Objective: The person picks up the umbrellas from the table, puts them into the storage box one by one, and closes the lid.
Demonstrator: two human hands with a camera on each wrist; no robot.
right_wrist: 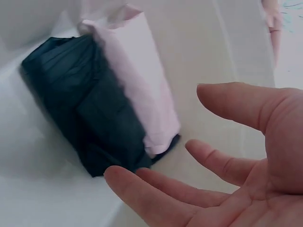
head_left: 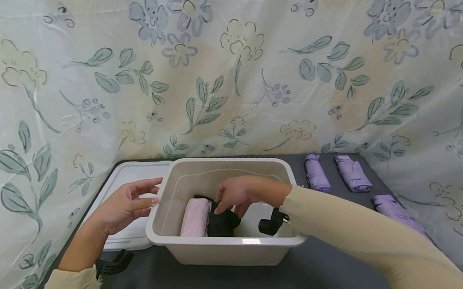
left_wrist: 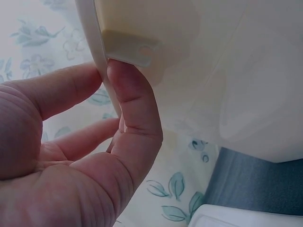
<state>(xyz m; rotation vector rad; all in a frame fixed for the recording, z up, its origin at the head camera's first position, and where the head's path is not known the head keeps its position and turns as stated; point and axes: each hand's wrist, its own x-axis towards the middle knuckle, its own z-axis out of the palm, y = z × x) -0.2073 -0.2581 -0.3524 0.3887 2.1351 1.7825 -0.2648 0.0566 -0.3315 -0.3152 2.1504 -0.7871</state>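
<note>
Black rolled garment (head_left: 221,222) is found just below loosely spread, empty right hand (head_left: 235,195); bin rim (head_left: 155,209) is touched by relaxed left hand (head_left: 124,206).

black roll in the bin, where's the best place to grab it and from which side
Probably from above, across its middle. The black roll lies flat on the bin floor, pressed against the pink roll on one long side; its top and other side are free. The right hand hovers there, fingers open.
</note>
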